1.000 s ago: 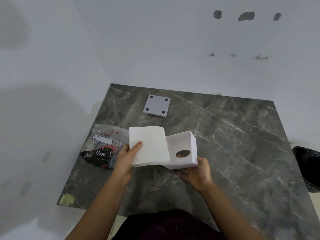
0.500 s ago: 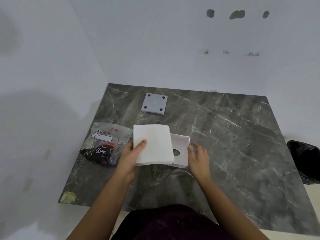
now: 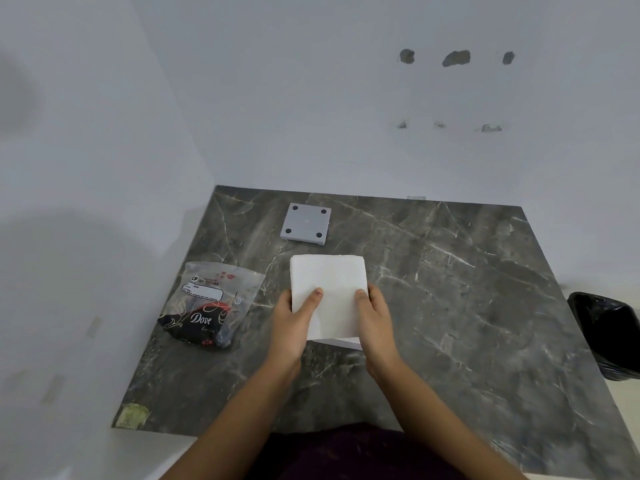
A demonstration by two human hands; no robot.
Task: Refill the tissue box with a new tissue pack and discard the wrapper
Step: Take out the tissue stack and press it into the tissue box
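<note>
A white stack of tissues (image 3: 329, 289) lies flat over the white tissue box (image 3: 346, 342), of which only a thin strip of the near edge shows beneath. My left hand (image 3: 294, 320) holds the stack's left side, thumb on top. My right hand (image 3: 375, 320) holds its right side, thumb on top as well. The empty plastic wrapper (image 3: 211, 303), clear with a dark "Dove" print, lies on the table left of my left hand. The box's grey square base plate (image 3: 306, 223), with a dark foot at each corner, rests farther back.
The dark marble table (image 3: 450, 306) sits in a corner of white walls, at the left and behind. A bin lined with a black bag (image 3: 609, 334) stands off the table's right edge. A yellowish sticker (image 3: 131, 415) marks the near left corner.
The tissue stack has moved right until it covers the box. My right hand left the box's side and now grips the stack's right edge. The box's round opening is no longer visible.
</note>
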